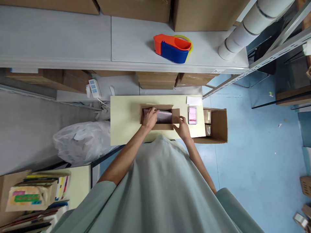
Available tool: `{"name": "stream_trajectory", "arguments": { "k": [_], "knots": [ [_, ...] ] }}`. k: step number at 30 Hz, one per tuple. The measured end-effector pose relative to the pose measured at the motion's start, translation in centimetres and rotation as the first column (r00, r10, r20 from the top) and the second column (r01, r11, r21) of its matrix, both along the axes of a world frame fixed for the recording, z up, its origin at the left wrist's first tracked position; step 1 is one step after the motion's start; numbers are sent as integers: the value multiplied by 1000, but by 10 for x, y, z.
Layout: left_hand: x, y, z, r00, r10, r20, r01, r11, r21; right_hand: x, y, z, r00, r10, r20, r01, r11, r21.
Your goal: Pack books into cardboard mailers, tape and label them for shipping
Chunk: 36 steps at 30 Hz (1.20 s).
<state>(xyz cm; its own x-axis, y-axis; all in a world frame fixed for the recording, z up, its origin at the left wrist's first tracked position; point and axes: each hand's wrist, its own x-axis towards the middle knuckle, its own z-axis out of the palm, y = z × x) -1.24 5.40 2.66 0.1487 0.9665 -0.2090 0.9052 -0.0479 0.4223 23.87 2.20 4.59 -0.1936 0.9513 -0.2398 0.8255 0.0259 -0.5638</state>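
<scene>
1. Nearest the camera, a pale green shirt [157, 187] fills the lower middle of the view, and both bare forearms reach forward from it.
2. To the near left, brown paper pouches [29, 195] with coloured labels lie in a stack. Beyond them sits a white plastic bag [80, 140].
3. The right hand [182, 127] is at the right end of a small cardboard box [156, 106]. Its fingers [177, 120] are loosely extended and touch the right flap, not closed round anything.
4. The left hand [150, 118] is down inside the box. Its fingers are curled over the left end of a dark packet [165, 116]; I cannot tell whether they clasp it or only press on it.
5. The box stands in the middle of the pale yellow bench [123, 119], and the packet lies lengthwise inside it.
6. Just right of the box, a phone [192, 115] lies face up with its screen lit.
7. Past the bench's right edge is an open carton [220, 124].
8. Behind the bench's left corner lies a white power strip [94, 88].
9. Farthest away, a grey shelf [73, 38] carries an orange and blue tape dispenser [173, 48], with white rolls [252, 22] to its right.
</scene>
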Motion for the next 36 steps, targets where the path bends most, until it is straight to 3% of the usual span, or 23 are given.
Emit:
{"name": "stream_trajectory", "arguments": {
  "k": [5,12,15,18,21,24,26,29,32,36],
  "knots": [
    [4,-14,3,995,-86,41,86,996,-3,-3,-2,-1,999,-15,-43,17,999,49],
    [13,-9,-2,997,-54,-64,45,990,-133,-17,-5,0,997,-61,-46,66,991,113],
    [13,-14,-3,999,-43,-8,42,994,-103,-18,-9,5,996,-69,-52,73,994,80],
    [3,-32,6,995,-32,93,31,999,9,-16,-14,12,992,-76,-101,80,996,39],
    [-18,-56,22,977,120,173,-148,977,156,-16,-19,18,983,-90,-160,100,993,57],
    [-42,-75,34,921,334,199,-375,897,232,-17,-21,23,979,-82,-186,98,992,82],
    [-53,-81,35,904,369,216,-413,883,221,-20,-20,26,984,-40,-174,55,995,87],
    [-58,-86,31,936,247,251,-294,941,168,-24,-17,27,984,121,-131,-109,990,94],
    [-52,-89,22,956,123,266,-162,979,128,-27,-11,22,947,312,-74,-308,949,64],
    [-49,-90,7,963,94,252,-108,993,40,-27,1,13,922,386,-18,-386,922,-5]
  ]
}}
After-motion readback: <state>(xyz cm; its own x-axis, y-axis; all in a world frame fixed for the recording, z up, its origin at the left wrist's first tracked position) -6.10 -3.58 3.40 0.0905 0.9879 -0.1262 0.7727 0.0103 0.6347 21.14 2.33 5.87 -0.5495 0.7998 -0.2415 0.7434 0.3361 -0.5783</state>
